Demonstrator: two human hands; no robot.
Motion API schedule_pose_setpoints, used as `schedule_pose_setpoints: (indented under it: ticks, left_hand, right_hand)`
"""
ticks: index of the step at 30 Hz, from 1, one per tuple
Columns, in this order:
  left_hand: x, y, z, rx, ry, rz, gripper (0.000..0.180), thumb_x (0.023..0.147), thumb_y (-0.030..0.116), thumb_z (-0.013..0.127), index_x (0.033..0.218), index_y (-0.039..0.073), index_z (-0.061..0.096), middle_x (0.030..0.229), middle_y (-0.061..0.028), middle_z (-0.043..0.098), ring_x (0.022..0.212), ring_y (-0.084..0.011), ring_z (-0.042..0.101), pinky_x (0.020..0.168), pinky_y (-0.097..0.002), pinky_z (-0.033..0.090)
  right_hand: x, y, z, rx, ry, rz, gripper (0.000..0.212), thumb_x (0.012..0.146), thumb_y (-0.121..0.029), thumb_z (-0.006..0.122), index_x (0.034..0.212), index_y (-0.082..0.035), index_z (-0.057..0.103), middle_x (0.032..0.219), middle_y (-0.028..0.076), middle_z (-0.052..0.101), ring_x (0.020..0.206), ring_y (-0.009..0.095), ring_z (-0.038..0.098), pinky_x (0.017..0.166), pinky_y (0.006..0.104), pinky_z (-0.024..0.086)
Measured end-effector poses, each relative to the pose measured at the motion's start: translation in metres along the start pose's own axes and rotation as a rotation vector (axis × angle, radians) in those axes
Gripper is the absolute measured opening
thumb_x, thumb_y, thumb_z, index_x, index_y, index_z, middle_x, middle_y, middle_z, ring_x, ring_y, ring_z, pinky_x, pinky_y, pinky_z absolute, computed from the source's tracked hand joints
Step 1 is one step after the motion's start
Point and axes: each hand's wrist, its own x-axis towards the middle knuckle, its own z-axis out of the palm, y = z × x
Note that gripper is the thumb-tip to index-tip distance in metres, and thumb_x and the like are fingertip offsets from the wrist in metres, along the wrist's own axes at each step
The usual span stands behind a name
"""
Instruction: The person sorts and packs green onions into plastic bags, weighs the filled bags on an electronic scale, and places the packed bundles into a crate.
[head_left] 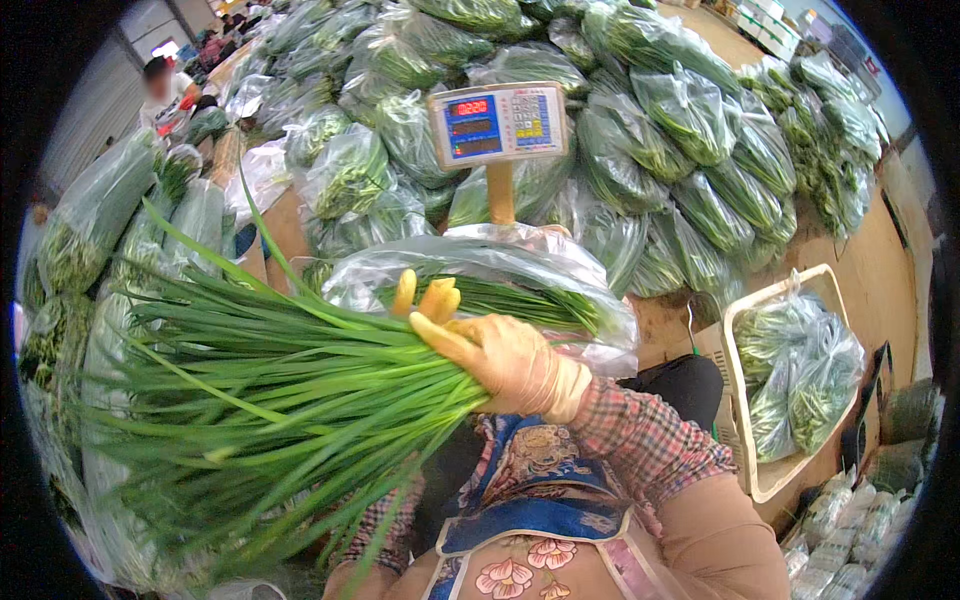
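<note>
A large bunch of garlic chives (290, 380) is held up in front of my chest, its long leaves fanning out to the left. My right hand (520, 365), in a pale yellowish glove, is closed around its right end. My left hand (430, 298) is mostly hidden under the bunch; yellow fingertips at the far edge appear to be its own, wrapped round the chives. Just beyond, an open clear plastic bag (375, 268) with more garlic chives (520, 303) inside lies at the foot of a digital scale display (500, 125) on a post.
Bagged greens (690, 115) are heaped beyond the scale, and more bags (100, 210) line the left side. At the right stands a pale plastic crate (738, 400) holding bagged vegetables (800, 360). Another person (165, 95) is at the far left.
</note>
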Motion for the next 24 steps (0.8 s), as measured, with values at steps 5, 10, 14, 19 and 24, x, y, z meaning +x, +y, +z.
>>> schedule_pose_setpoints:
  ticks: [5, 10, 14, 19, 24]
  left_hand:
    - [0.053, 0.01, -0.03, -0.771, 0.113, -0.331, 0.047, 0.099, 0.029, 0.041, 0.142, 0.012, 0.035, 0.132, -0.0094, 0.051, 0.115, -0.0191, 0.054, 0.099, -0.0311, 0.045]
    - [0.077, -0.012, -0.064, -0.707, 0.298, -0.268, 0.046, 0.098, 0.028, 0.043, 0.141, 0.012, 0.036, 0.131, -0.0088, 0.052, 0.113, -0.0179, 0.055, 0.097, -0.0304, 0.046]
    - [0.077, -0.015, -0.103, -0.649, 0.414, -0.235, 0.046, 0.098, 0.027, 0.044, 0.14, 0.011, 0.037, 0.13, -0.0083, 0.053, 0.112, -0.017, 0.056, 0.096, -0.0298, 0.046]
    - [0.076, -0.019, -0.128, -0.633, 0.469, -0.222, 0.045, 0.097, 0.026, 0.045, 0.139, 0.011, 0.038, 0.128, -0.0078, 0.054, 0.11, -0.0159, 0.056, 0.094, -0.029, 0.047]
    - [0.072, -0.018, -0.145, -0.621, 0.504, -0.213, 0.045, 0.097, 0.025, 0.046, 0.139, 0.011, 0.04, 0.127, -0.0072, 0.055, 0.109, -0.0147, 0.057, 0.092, -0.0283, 0.048]
  right_hand:
    - [-0.03, 0.057, 0.019, 0.009, -0.002, 0.031, 0.083, 0.069, -0.031, 0.073, 0.14, -0.007, 0.037, 0.106, 0.015, 0.061, 0.088, 0.032, 0.06, 0.078, 0.0396, 0.048]
    - [-0.053, 0.118, 0.045, 0.024, -0.025, 0.074, 0.103, 0.064, -0.049, 0.076, 0.145, -0.01, 0.026, 0.105, 0.018, 0.06, 0.086, 0.035, 0.06, 0.074, 0.0423, 0.048]
    - [-0.06, 0.149, 0.067, 0.043, -0.15, 0.234, 0.103, 0.065, -0.052, 0.075, 0.146, -0.015, 0.024, 0.1, 0.02, 0.058, 0.09, 0.038, 0.058, 0.075, 0.0436, 0.047]
    - [-0.081, 0.168, 0.057, -0.045, -0.245, 0.414, 0.092, 0.071, -0.035, 0.074, 0.145, -0.017, 0.024, 0.101, 0.019, 0.058, 0.089, 0.038, 0.058, 0.078, 0.0446, 0.047]
    - [-0.088, 0.163, 0.068, -0.073, -0.225, 0.317, 0.087, 0.071, -0.03, 0.071, 0.144, -0.011, 0.027, 0.098, 0.018, 0.06, 0.085, 0.037, 0.059, 0.073, 0.0444, 0.048]
